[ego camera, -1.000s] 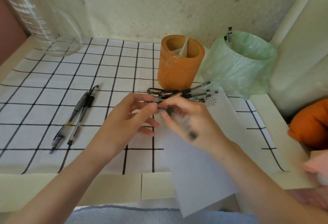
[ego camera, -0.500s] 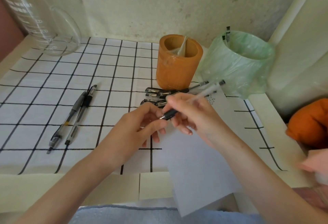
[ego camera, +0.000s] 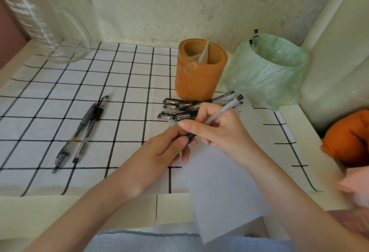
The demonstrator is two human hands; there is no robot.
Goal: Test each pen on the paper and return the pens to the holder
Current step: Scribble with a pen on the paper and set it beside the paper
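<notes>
The clear pen (ego camera: 225, 109) is sitting in the right hand (ego camera: 221, 131), just above the far part of the paper (ego camera: 225, 181). The right hand is gripping it, with its fingers curling round it. The pen is leaning. Its black back end is pointing up and away, and its dark front end is pointing down at the left hand (ego camera: 159, 151). The left hand is touching that dark end with its thumb and fingertips. Its fingers are bending in, but I cannot tell if they are pinching anything.

The paper is lying on the checked cloth (ego camera: 60, 91) and hanging over the near edge of the table (ego camera: 60, 211). Small marks are showing near its far corner.

Just behind the hands, a pile of pens (ego camera: 177, 109) is lying on the cloth, right by the foot of the orange holder (ego camera: 199, 75). The holder is standing upright. Just beside it on the right, a green bag (ego camera: 267, 75) is standing, with pen tops poking up at its back rim.

Well off to the left, two more pens (ego camera: 85, 127) are lying side by side. A big glass jug (ego camera: 50, 27) is standing in the far left corner.
</notes>
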